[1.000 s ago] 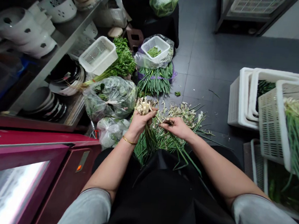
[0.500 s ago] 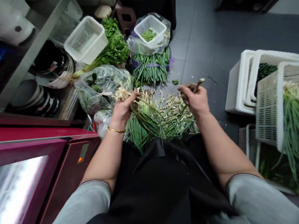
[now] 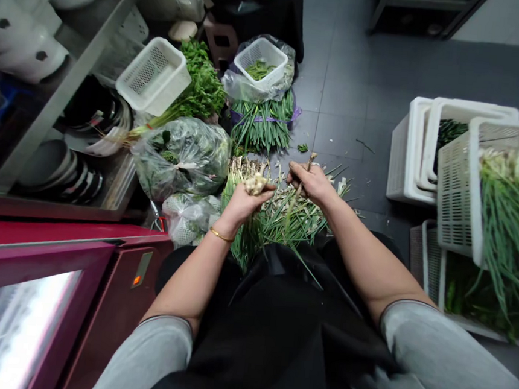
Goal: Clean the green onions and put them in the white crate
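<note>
My left hand (image 3: 239, 206) is closed round a bunch of scallions (image 3: 255, 184), their pale root ends showing above the thumb. Close by on the right, my right hand (image 3: 313, 184) pinches a single scallion (image 3: 292, 212); its brownish end pokes up over the fingers and its green stalk hangs toward my apron. Below both hands lies a heap of loose scallions and peeled leaves (image 3: 305, 223). A neater row of scallions (image 3: 239, 171) with earthy roots is just beyond my left hand, partly covered by it.
White crates (image 3: 454, 193) stand at right, one with scallions (image 3: 508, 204) spilling over. To the left are a bag of greens (image 3: 185, 158), a white basket (image 3: 154, 76) and a shelf (image 3: 63, 92). A red cabinet (image 3: 109, 302) is nearest. Tied green leaves (image 3: 261, 122) lie ahead.
My left hand has moved right with its scallions, over the heap. My right hand has come left and slightly down, so the hands are closer together. A long scallion stalk now hangs from my right hand.
</note>
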Available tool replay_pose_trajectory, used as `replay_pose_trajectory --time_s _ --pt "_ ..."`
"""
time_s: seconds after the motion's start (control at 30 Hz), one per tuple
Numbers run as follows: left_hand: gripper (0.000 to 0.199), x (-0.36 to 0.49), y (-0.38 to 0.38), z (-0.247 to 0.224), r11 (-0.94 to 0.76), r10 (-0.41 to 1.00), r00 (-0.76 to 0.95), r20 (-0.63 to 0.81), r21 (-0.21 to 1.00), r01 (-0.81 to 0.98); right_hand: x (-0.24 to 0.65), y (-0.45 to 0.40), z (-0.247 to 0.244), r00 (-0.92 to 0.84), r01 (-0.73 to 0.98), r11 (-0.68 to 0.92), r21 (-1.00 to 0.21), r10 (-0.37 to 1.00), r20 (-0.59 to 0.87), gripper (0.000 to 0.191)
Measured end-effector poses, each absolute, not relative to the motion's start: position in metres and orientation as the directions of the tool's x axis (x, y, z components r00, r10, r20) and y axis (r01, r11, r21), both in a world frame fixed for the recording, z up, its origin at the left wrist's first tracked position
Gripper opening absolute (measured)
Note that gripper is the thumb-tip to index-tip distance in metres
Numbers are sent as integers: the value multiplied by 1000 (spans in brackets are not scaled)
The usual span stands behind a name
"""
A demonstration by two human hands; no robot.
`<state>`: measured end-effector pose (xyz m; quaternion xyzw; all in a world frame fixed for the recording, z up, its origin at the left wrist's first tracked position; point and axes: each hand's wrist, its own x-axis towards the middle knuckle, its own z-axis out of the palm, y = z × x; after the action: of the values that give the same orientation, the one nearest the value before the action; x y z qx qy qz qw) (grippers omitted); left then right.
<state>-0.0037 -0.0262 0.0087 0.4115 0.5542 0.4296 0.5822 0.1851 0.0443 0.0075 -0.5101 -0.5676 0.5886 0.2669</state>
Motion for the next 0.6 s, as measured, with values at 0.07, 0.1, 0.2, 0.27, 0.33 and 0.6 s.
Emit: replay_pose_trajectory --time_s 0.07,0.1,0.2,0.27,0.33,0.6 --pt "32 6 -29 4 312 947 85 -310 950 -20 178 40 7 -306 84 -338 -937 886 -348 50" --pt "32 8 -29 3 317 943 115 -312 948 -25 176 39 6 -297 17 -382 -924 880 -370 49" --pt "32 9 -30 2 346 930 168 -327 933 -96 176 40 8 -294 -115 -437 -892 873 -390 49" --pt "32 9 -29 2 367 925 170 -340 916 -161 181 43 10 -262 -210 -391 -896 905 -334 50" --pt "32 9 -28 3 380 923 158 -352 900 -213 187 45 11 -190 -285 -294 -912 950 -247 53" --pt "33 6 -24 4 390 920 162 -356 869 -304 182 26 10 -429 34 -132 -991 893 -133 38"
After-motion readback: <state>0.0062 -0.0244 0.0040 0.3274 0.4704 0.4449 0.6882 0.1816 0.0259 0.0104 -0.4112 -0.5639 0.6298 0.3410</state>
